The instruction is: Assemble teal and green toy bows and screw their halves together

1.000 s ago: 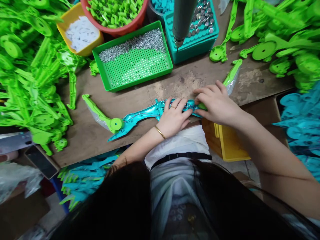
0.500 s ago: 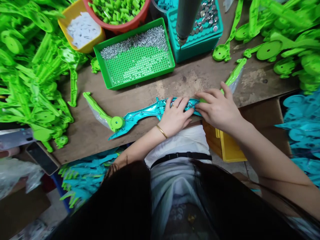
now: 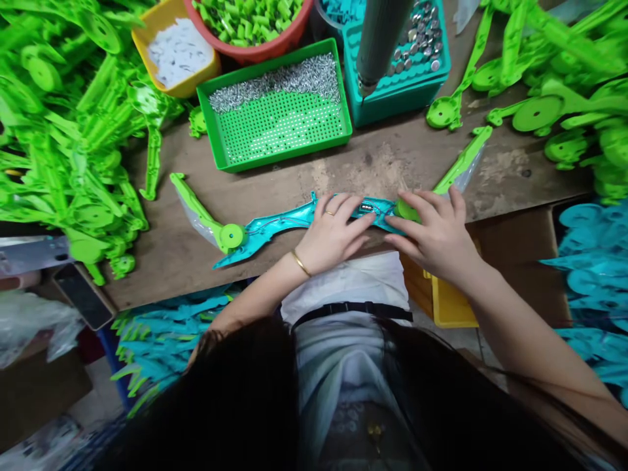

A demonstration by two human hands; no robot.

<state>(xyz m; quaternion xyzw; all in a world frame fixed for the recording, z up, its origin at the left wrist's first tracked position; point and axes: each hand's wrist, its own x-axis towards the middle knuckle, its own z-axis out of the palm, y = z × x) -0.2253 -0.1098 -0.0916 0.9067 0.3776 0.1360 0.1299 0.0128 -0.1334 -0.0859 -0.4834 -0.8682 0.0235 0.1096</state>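
Observation:
A blue plastic toy bow half-shell (image 3: 272, 229) lies open side up near the table edge, with thin wires running inside it. Green arms are attached at its ends, the left arm (image 3: 196, 210) and the right arm (image 3: 464, 160), each with a translucent strip. My left hand (image 3: 336, 229) is closed over the middle of the shell, fingers across its far edge. My right hand (image 3: 436, 229) spans the right end, thumb at the near edge and fingers over the green disc (image 3: 406, 210). A small dark part (image 3: 366, 207) shows between the hands.
Behind the bow stand a green tray (image 3: 282, 157) of screws, a teal box (image 3: 392, 108) with metal discs, a red bowl (image 3: 255, 52) and a yellow tub (image 3: 196, 85). A power screwdriver (image 3: 380, 46) hangs above. Green part piles (image 3: 73, 131) flank the table.
My right hand has shifted slightly right along the bow, and its fingers have spread. The gap between my hands is wider, showing the dark part. The whole view has shifted a little.

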